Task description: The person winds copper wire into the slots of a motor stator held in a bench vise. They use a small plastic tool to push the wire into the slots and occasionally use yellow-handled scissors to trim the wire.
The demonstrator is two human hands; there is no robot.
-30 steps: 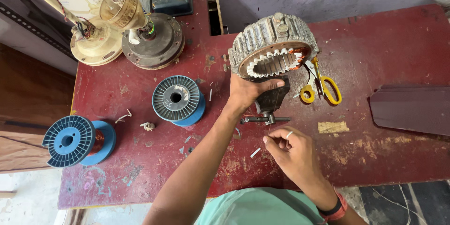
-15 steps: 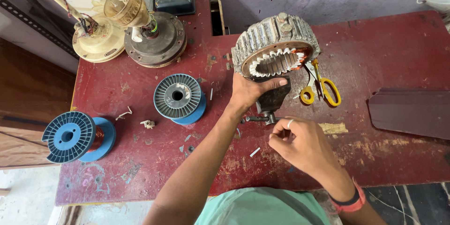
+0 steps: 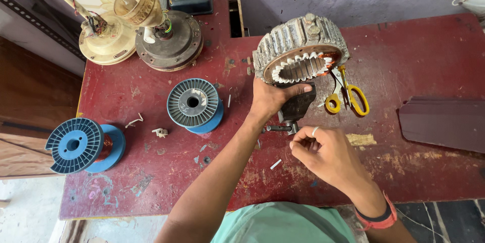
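A ribbed grey motor stator [image 3: 301, 40] with white slot liners and copper winding stands tilted on a small dark vise [image 3: 298, 105] on the red table [image 3: 424, 56]. My left hand [image 3: 273, 97] grips the stator's lower left rim, with the thumb across the top of the vise. Just below the vise, my right hand [image 3: 326, 153] has its fingertips pinched together beside the vise's metal handle [image 3: 277, 128]. Whatever sits between those fingers is too small to make out. A ring is on one finger and a red band on the wrist.
Yellow-handled scissors [image 3: 348, 96] lie right of the stator. A blue spool [image 3: 194, 104] stands mid-table and another blue spool [image 3: 81, 144] at the left edge. Two fan motor housings [image 3: 166, 40] sit at the back left, a dark flat blade [image 3: 444, 121] at the right. Small white scraps are scattered about.
My right hand has moved up from the table's front toward the vise handle, fingers staying pinched. The left hand has kept its grip on the stator.
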